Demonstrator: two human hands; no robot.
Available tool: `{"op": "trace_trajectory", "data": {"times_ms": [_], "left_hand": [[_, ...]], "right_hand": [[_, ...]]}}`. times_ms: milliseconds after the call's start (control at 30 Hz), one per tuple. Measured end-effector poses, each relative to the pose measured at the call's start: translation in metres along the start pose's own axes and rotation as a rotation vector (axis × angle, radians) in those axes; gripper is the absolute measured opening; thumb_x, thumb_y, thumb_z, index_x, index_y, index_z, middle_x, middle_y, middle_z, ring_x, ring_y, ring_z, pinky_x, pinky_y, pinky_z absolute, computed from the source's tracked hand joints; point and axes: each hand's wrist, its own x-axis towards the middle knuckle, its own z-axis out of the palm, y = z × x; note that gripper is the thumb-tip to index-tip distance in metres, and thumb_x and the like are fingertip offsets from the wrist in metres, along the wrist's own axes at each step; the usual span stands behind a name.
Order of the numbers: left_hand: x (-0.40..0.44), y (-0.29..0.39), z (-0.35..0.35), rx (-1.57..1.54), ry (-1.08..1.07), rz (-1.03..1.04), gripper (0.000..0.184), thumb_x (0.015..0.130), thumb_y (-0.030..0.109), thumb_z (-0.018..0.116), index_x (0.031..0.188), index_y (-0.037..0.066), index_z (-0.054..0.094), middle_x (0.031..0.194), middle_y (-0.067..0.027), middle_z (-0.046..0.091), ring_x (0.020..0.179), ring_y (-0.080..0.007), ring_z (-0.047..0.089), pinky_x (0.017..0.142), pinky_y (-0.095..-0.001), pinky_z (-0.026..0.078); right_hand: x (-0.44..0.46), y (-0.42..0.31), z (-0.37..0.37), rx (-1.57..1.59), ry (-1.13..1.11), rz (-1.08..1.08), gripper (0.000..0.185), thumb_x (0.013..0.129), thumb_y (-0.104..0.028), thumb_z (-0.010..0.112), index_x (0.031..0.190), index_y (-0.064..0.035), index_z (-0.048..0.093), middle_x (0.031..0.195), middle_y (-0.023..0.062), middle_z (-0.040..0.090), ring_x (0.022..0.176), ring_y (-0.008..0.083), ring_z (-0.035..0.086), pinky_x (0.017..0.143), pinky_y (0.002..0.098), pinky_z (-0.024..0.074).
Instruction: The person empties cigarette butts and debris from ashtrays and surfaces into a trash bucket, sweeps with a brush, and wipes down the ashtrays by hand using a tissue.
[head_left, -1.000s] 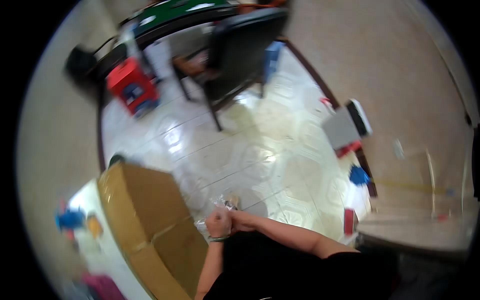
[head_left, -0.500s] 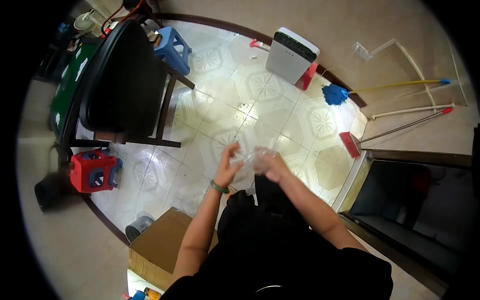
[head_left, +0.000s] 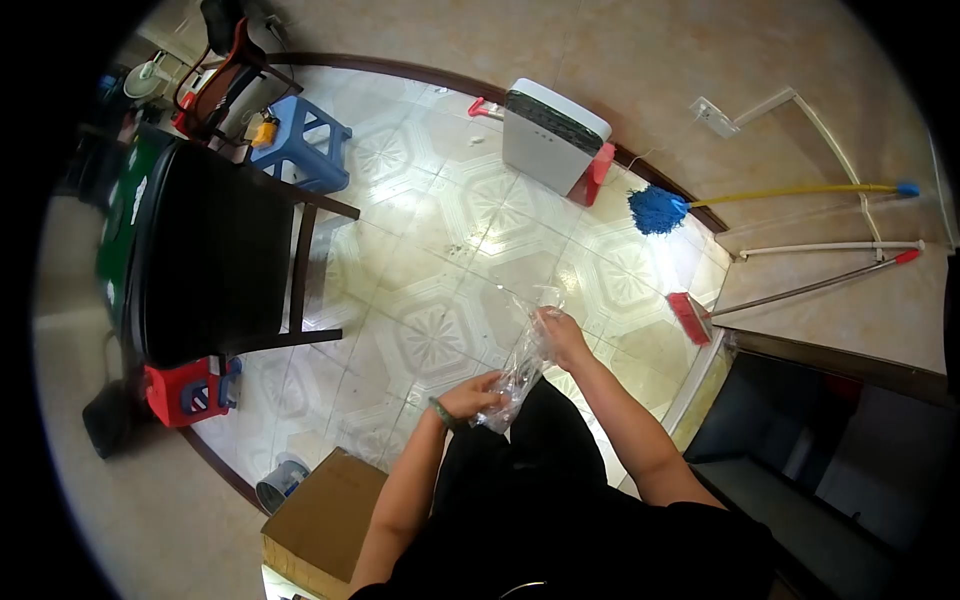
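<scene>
A clear plastic bag point(head_left: 519, 372) is stretched between my two hands, in front of my dark trousers. My left hand point(head_left: 474, 397), with a green bangle point(head_left: 440, 412) at the wrist, is closed on the bag's lower end. Farther forward and to the right, my right hand point(head_left: 562, 338) pinches the upper end. Loose film sticks up beyond the right fingers. The bag is crumpled and see-through, and I cannot make out anything inside it.
A black chair point(head_left: 215, 255) and a blue stool point(head_left: 305, 140) stand left, a red stool point(head_left: 180, 392) below. A cardboard box point(head_left: 325, 510) sits beside a grey bin point(head_left: 283, 482). Ahead is a white boxy appliance point(head_left: 550, 140); a blue mop point(head_left: 657, 209) and red broom point(head_left: 690, 318) lean right.
My left hand has come down and closed on the bag; before, its fingers were spread. The bag is now drawn out between both hands. The view has shifted slightly.
</scene>
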Motion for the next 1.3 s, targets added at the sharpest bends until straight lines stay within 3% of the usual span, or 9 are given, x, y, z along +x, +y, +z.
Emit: {"op": "trace_trajectory", "data": {"times_ms": [167, 267, 400, 467, 500, 633, 767, 967, 1300], "left_hand": [[-0.072, -0.029, -0.026, 0.164, -0.192, -0.189, 0.058, 0.084, 0.012, 0.061, 0.136, 0.0, 0.04, 0.11, -0.006, 0.059, 0.095, -0.0131, 0.056, 0.085, -0.0279, 0.046], [-0.145, -0.072, -0.031, 0.112, 0.084, -0.153, 0.051, 0.084, 0.013, 0.063, 0.13, -0.002, 0.046, 0.109, -0.0068, 0.059, 0.094, -0.014, 0.057, 0.083, -0.0295, 0.048], [-0.247, -0.201, -0.066, -0.197, 0.55, 0.058, 0.046, 0.082, 0.014, 0.069, 0.122, 0.001, 0.051, 0.11, -0.0052, 0.059, 0.1, -0.014, 0.057, 0.087, -0.0288, 0.046], [-0.296, -0.258, -0.072, -0.109, 0.706, 0.136, 0.046, 0.08, 0.018, 0.071, 0.12, 0.001, 0.052, 0.109, -0.0064, 0.06, 0.1, -0.0151, 0.056, 0.087, -0.0298, 0.045], [-0.326, -0.288, -0.073, -0.078, 0.819, 0.172, 0.047, 0.08, 0.019, 0.072, 0.118, 0.001, 0.053, 0.108, -0.007, 0.06, 0.1, -0.0157, 0.056, 0.088, -0.0303, 0.045], [-0.392, -0.395, -0.072, -0.241, 1.157, 0.187, 0.043, 0.081, 0.04, 0.069, 0.101, 0.004, 0.056, 0.088, -0.0026, 0.058, 0.079, -0.0122, 0.053, 0.071, -0.0284, 0.045], [-0.448, -0.456, -0.039, -0.576, 1.286, 0.355, 0.031, 0.087, 0.026, 0.065, 0.107, 0.004, 0.055, 0.092, -0.0011, 0.059, 0.08, -0.0087, 0.054, 0.072, -0.0244, 0.045], [-0.515, -0.52, -0.033, -0.826, 1.67, 0.738, 0.033, 0.084, 0.021, 0.069, 0.106, 0.004, 0.051, 0.096, -0.0046, 0.06, 0.087, -0.0127, 0.057, 0.075, -0.0279, 0.047], [-0.603, -0.617, -0.003, -1.202, 2.425, 0.612, 0.035, 0.08, 0.008, 0.067, 0.112, 0.004, 0.054, 0.103, -0.0075, 0.062, 0.096, -0.0164, 0.059, 0.085, -0.0303, 0.048]], "right_hand": [[0.039, 0.023, 0.014, -0.31, 0.301, -0.272, 0.023, 0.089, -0.03, 0.057, 0.083, -0.0089, 0.063, 0.064, -0.0023, 0.051, 0.054, 0.0091, 0.046, 0.045, 0.0272, 0.0354], [0.059, 0.006, 0.002, -0.279, 0.363, -0.193, 0.025, 0.09, -0.033, 0.055, 0.079, -0.011, 0.061, 0.058, -0.0044, 0.047, 0.048, 0.0075, 0.04, 0.042, 0.0262, 0.0316], [0.048, 0.02, -0.003, -0.928, 0.175, -0.311, 0.049, 0.086, -0.053, 0.055, 0.088, -0.0049, 0.063, 0.07, 0.0015, 0.053, 0.062, 0.0121, 0.045, 0.058, 0.0287, 0.0392], [0.056, 0.065, -0.009, -0.984, 0.202, -0.068, 0.06, 0.086, -0.059, 0.05, 0.102, -0.0027, 0.062, 0.081, 0.0064, 0.058, 0.07, 0.017, 0.049, 0.065, 0.0309, 0.0424], [0.03, 0.085, 0.017, -0.928, 0.065, -0.201, 0.066, 0.087, -0.062, 0.046, 0.107, -0.0019, 0.063, 0.079, 0.0058, 0.057, 0.067, 0.0171, 0.049, 0.063, 0.0306, 0.0414], [-0.007, 0.189, 0.087, -0.738, -0.034, 0.135, 0.08, 0.084, -0.076, 0.032, 0.091, -0.0052, 0.068, 0.051, -0.0055, 0.042, 0.041, 0.0067, 0.037, 0.038, 0.0227, 0.0282], [-0.044, 0.269, 0.173, -0.838, -0.308, 0.439, 0.064, 0.094, -0.059, 0.035, 0.099, -0.0036, 0.067, 0.053, -0.0041, 0.039, 0.04, 0.0089, 0.034, 0.038, 0.0247, 0.0246], [-0.009, 0.288, 0.33, -1.444, -0.549, 0.223, 0.043, 0.095, -0.041, 0.043, 0.104, -0.0075, 0.069, 0.058, -0.0027, 0.039, 0.043, 0.0098, 0.036, 0.04, 0.0262, 0.0307], [0.053, 0.409, 0.621, -1.506, -0.935, 0.176, 0.033, 0.085, -0.022, 0.057, 0.114, -0.0082, 0.054, 0.083, 0.0019, 0.057, 0.078, 0.0141, 0.056, 0.059, 0.0333, 0.0489]]}}
